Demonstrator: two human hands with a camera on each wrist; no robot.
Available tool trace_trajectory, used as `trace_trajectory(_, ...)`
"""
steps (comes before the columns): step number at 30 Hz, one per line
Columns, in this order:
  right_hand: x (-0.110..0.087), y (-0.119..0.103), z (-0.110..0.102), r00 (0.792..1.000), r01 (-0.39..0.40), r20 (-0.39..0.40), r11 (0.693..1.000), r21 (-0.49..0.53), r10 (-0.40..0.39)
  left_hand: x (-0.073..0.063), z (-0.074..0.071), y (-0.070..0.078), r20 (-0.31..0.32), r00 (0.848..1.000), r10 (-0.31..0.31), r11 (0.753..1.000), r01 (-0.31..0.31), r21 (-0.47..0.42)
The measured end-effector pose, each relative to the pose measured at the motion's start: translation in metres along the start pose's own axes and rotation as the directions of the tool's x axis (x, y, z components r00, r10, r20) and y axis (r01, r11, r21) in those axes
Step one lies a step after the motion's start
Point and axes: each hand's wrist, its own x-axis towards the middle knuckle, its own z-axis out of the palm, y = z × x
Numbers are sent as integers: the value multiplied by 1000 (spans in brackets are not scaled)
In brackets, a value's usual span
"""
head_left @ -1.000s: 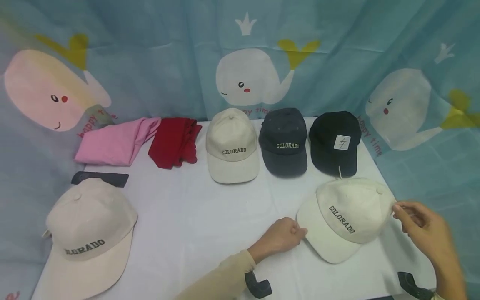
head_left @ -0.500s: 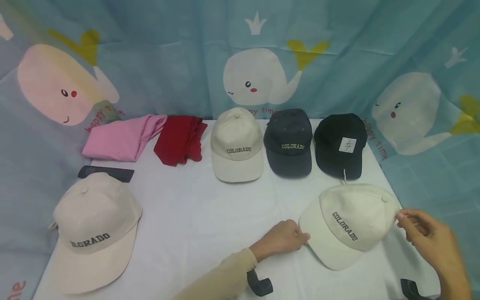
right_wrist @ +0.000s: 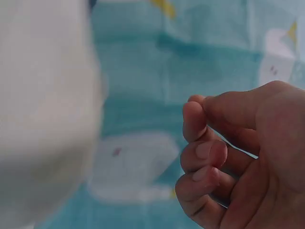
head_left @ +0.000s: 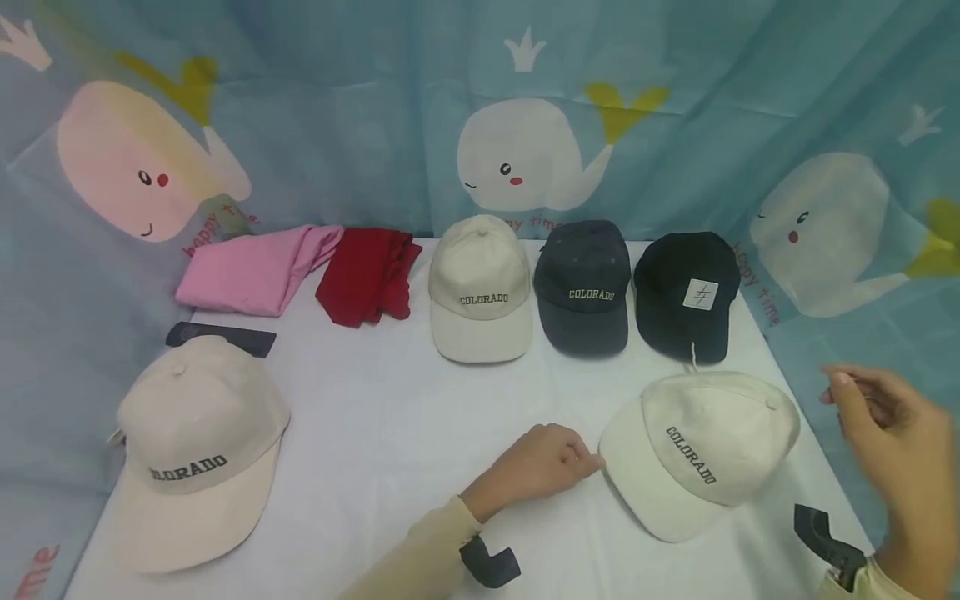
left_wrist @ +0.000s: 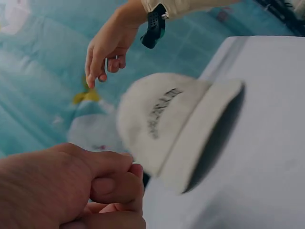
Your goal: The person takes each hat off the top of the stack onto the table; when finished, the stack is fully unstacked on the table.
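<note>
At the table's right, a cream baseball cap (head_left: 731, 442) lettered COLORADO lies with its brim toward the lower left. My left hand (head_left: 536, 462) has its fingertips right at the brim's left edge, fingers loosely curled. In the left wrist view, that hand (left_wrist: 71, 186) shows nothing in its fingers, and the cap (left_wrist: 152, 119) lies beyond it. Right of the cap, my right hand (head_left: 892, 433) is raised and apart from it. The right wrist view shows the right hand's fingers (right_wrist: 202, 157) bent and holding nothing, beside the cap's blurred pale side (right_wrist: 43, 95).
Behind stand another cream cap (head_left: 480, 292), a dark grey cap (head_left: 582, 292) and a black cap (head_left: 682, 292). Folded red cloth (head_left: 367, 279) and pink cloth (head_left: 247, 271) lie back left. Nearer left are a larger-looking cream cap (head_left: 198, 450) and a dark strip (head_left: 228, 337).
Both hands have let go of the cream cap. My right hand has lifted up and away from its back edge; my left has drawn slightly left off the brim. The head view has shifted slightly.
</note>
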Motion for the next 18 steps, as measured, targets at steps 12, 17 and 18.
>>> trace_trajectory(12, 66, -158, 36, 926, 370, -107, 818, 441, -361, -103, -114, -8, -469, 880, -73, 994, 23, -111)
trace_trajectory(17, 79, -219, 72, 900, 368, -88, 635, 679, -428, -159, -143, -23, -686, 717, -125, 991, 61, -117)
trace_trajectory(18, 81, -228, 81, 892, 360, -83, 587, 726, -445, -168, -147, -25, -715, 687, -127, 991, 68, -111)
